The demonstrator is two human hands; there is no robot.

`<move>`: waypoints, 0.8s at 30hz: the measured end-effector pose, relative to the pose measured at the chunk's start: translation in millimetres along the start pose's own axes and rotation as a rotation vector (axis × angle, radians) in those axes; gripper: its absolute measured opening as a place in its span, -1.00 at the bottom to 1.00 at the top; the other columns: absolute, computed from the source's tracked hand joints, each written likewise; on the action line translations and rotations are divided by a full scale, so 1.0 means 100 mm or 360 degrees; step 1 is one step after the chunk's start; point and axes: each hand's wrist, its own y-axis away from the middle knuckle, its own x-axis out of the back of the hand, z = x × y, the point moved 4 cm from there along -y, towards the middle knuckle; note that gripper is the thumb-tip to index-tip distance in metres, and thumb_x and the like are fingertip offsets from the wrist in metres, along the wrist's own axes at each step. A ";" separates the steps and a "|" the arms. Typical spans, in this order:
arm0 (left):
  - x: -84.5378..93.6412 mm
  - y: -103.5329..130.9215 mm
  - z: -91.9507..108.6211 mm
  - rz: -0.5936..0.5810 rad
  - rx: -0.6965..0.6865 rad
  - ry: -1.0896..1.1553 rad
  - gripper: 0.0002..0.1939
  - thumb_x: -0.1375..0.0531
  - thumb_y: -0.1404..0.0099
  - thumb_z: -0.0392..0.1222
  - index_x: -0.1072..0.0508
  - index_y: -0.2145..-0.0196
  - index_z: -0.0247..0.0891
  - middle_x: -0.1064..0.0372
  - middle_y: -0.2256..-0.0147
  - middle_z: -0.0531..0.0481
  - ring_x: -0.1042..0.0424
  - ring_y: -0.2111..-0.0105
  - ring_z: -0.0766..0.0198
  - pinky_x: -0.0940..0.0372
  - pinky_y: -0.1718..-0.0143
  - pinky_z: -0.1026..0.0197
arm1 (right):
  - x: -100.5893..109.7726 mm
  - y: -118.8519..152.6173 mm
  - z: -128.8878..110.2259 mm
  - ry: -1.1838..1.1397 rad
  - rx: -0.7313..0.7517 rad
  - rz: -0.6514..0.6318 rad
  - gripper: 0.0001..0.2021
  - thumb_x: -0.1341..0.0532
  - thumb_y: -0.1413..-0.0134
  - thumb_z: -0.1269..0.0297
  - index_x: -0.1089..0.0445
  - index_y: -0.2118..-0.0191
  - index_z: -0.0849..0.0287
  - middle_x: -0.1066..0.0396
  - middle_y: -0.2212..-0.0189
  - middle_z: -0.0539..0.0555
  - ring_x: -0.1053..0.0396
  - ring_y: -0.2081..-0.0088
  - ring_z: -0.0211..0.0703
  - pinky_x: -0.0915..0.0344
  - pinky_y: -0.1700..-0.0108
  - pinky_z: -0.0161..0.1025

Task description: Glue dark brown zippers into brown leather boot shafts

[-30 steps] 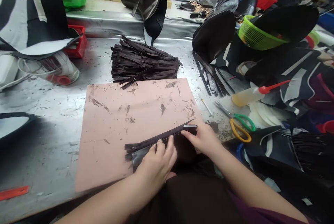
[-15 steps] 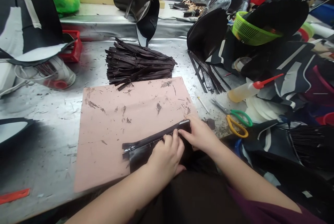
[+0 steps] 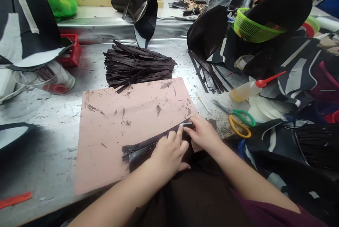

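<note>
Black zipper, right end pinched
Right hand — thumb and fingers closed on it; left hand — bent fingers touching it, grip unclear

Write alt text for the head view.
A person's left hand and right hand hold a dark zipper along the edge of a black leather-like piece, at the near side of a scuffed pink mat. Beyond lies a zipper heap; to the right, scissors and a red-tipped bottle.
</note>
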 end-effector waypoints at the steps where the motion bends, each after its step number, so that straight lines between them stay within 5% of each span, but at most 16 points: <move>1: 0.01 -0.03 -0.01 0.0021 0.0016 0.0020 -0.38 -0.13 0.00 0.29 -0.36 0.22 -0.33 -0.03 -0.14 -0.28 -0.28 0.21 0.07 -0.23 0.35 0.15 | 0.00 0.00 0.01 -0.0027 0.0003 -0.0002 -0.90 -0.10 0.01 0.34 -0.17 0.49 0.14 -0.25 0.43 0.02 -0.25 0.42 -0.21 -0.21 0.37 -0.28; 7: 0.10 -0.14 -0.08 0.0256 0.0165 0.0183 -0.43 -0.12 -0.06 0.24 -0.36 0.21 -0.34 -0.36 0.18 -0.15 -0.27 0.21 0.09 -0.13 0.15 0.09 | 0.00 0.15 -0.02 -0.0133 0.0109 0.0183 -0.94 -0.08 0.03 0.39 -0.26 0.45 0.16 -0.27 0.41 0.05 -0.27 0.44 -0.22 -0.27 0.36 -0.27; 10: 0.11 -0.12 -0.08 0.0340 0.0196 0.0170 -0.31 -0.16 -0.02 0.23 -0.26 0.01 -0.30 -0.35 0.15 -0.13 -0.27 0.23 0.09 -0.12 0.17 0.08 | -0.06 0.32 -0.12 -0.0039 0.0371 0.0314 -0.80 -0.02 0.03 0.47 -0.34 0.30 0.21 -0.31 0.34 0.15 -0.28 0.29 -0.12 -0.28 0.20 -0.19; 14: 0.07 -0.09 -0.07 0.0396 0.0262 0.0062 -0.26 -0.17 -0.06 0.17 -0.17 -0.10 -0.30 -0.37 0.13 -0.14 -0.27 0.17 0.07 -0.09 0.16 0.07 | -0.02 0.39 0.01 0.0123 0.0590 0.0163 -0.66 0.01 0.04 0.50 -0.36 0.15 0.20 -0.32 0.24 0.18 -0.26 0.17 -0.06 -0.25 0.09 -0.12; 16: 0.04 -0.08 -0.06 0.0426 0.0327 0.0024 -0.40 -0.12 -0.15 0.09 -0.26 -0.04 -0.35 -0.40 0.17 -0.14 -0.26 0.13 0.07 -0.07 0.13 0.07 | 0.17 0.35 0.32 0.0187 0.0450 0.0175 -0.68 0.02 0.01 0.50 -0.39 0.19 0.16 -0.32 0.20 0.18 -0.27 0.14 -0.06 -0.24 0.07 -0.13; 18: 0.02 -0.07 -0.04 0.0465 0.0363 0.0001 -0.47 -0.07 -0.20 0.05 -0.28 -0.03 -0.35 -0.39 0.15 -0.13 -0.24 0.10 0.08 -0.05 0.09 0.05 | 0.46 0.32 0.77 0.0445 0.0002 0.0397 -0.63 0.05 0.02 0.54 -0.34 0.12 0.26 -0.30 0.15 0.28 -0.27 0.11 0.02 -0.23 0.09 -0.04; 20: -0.01 -0.07 0.00 0.0503 0.0381 -0.0014 -0.49 -0.05 -0.22 0.03 -0.26 -0.04 -0.34 -0.36 0.09 -0.13 -0.23 0.09 0.08 -0.04 0.07 0.04 | 0.66 0.31 1.19 0.0758 -0.0383 0.0372 -0.55 0.01 0.05 0.53 -0.22 -0.03 0.38 -0.28 0.14 0.41 -0.30 0.17 0.14 -0.24 0.18 0.03; 24: -0.06 -0.01 0.03 0.0620 0.0436 0.0011 -0.52 -0.03 -0.23 0.00 -0.28 -0.03 -0.33 -0.33 0.06 -0.13 -0.24 0.08 0.07 -0.04 0.05 0.04 | 0.78 0.39 1.45 0.1008 -0.0471 0.0157 -0.44 -0.03 0.08 0.50 -0.12 -0.13 0.25 -0.37 0.32 0.30 -0.34 0.32 0.10 -0.24 0.36 -0.09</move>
